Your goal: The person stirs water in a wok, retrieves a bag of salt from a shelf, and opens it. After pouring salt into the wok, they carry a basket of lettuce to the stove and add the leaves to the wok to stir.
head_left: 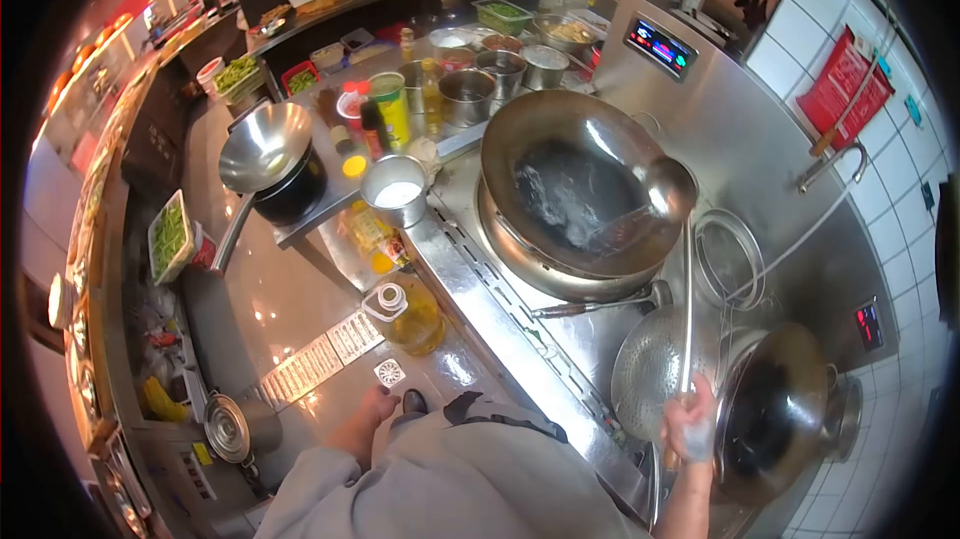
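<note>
Two woks: one large wok [585, 189] sits on the burner at the middle of the stainless cooking range [760, 154]; a second, dark wok [775, 424] sits at the range's near right corner.
Large wok contents: a thin film of liquid with white foam or steam on the dark bottom; no solid food visible.
Ladle: one long-handled ladle [668, 189], its bowl resting inside the large wok against the right wall, the handle running down toward the near edge.
Right hand: the right hand [688, 424] has its fingers wrapped tightly around the end of the ladle handle, near the range's front edge.
Left hand: the left hand [372, 417] hangs low beside the body over the floor; whether its fingers are curled or spread cannot be told.
Strainer: one perforated metal strainer [650, 374] lies on the range between the two woks, just beside the right hand.
Oil bottle: one plastic bottle [410, 317] of yellow oil stands on the floor-side ledge left of the range.
White cup: one metal cup [396, 191] holding white powder at the range's left edge.
Seasoning pots: several round metal pots [468, 97] at the far left corner; contents mostly too small to tell.
Side bowl: one empty steel bowl [265, 146] on a dark pot, left counter.
Green vegetables: two trays, one [168, 236] at the left counter, one [503, 14] far back.
</note>
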